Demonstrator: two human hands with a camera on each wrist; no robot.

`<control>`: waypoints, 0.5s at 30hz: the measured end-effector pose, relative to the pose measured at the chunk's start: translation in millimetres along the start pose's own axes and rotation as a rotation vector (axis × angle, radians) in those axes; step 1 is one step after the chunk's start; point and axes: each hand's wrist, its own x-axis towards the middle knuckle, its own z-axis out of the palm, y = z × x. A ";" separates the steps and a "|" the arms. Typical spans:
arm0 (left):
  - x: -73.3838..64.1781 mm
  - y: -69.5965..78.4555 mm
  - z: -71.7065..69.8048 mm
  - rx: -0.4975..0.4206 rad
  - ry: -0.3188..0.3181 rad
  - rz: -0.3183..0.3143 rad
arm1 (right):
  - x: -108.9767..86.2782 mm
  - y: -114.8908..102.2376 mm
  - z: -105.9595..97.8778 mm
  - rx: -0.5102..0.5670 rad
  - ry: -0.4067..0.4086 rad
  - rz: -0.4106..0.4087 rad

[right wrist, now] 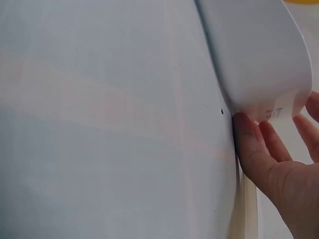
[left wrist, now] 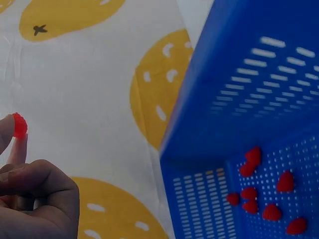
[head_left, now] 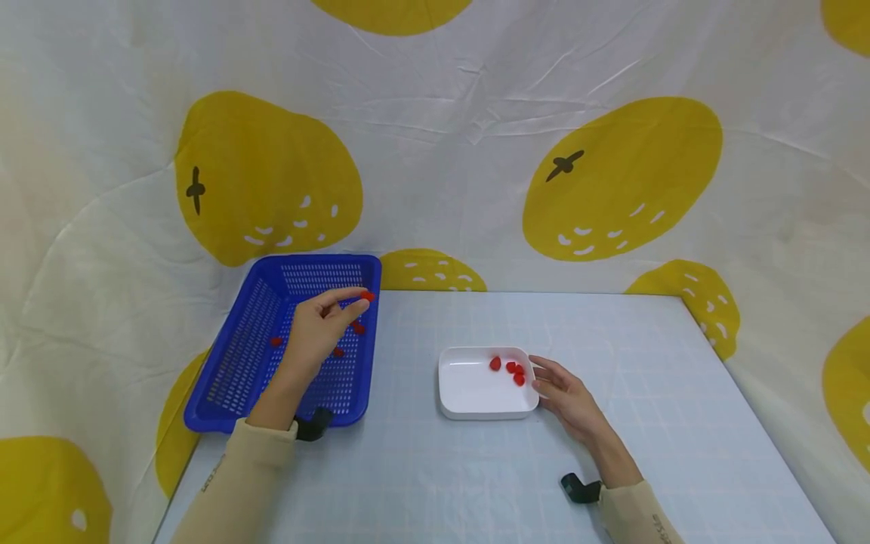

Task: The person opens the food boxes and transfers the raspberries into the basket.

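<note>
Between thumb and index finger, my left hand (head_left: 316, 332) pinches a small red raspberry (head_left: 367, 295) above the right rim of the blue basket (head_left: 224, 378). The raspberry's bumpy surface (left wrist: 20, 125) shows in the left wrist view. Several more raspberries (left wrist: 271, 212) lie on the basket's perforated floor. A shallow white tray (head_left: 469, 389) sits mid-table, with several raspberries (head_left: 495, 363) towards its right end. My right hand (head_left: 571, 400) rests its fingertips along that end. In the right wrist view the fingers (right wrist: 256, 159) touch the tray's outer wall (right wrist: 264, 55).
A pale checked cloth covers the table (head_left: 401, 483). Behind it hangs a white curtain (head_left: 442, 189) printed with yellow fruit. The basket stands at the table's back left, some way from the tray. Black mounts (head_left: 580, 489) sit on both wrists.
</note>
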 end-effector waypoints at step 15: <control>14.5 -30.8 -50.8 0.050 0.167 -0.118 | 1.6 0.7 0.2 -0.010 0.013 0.008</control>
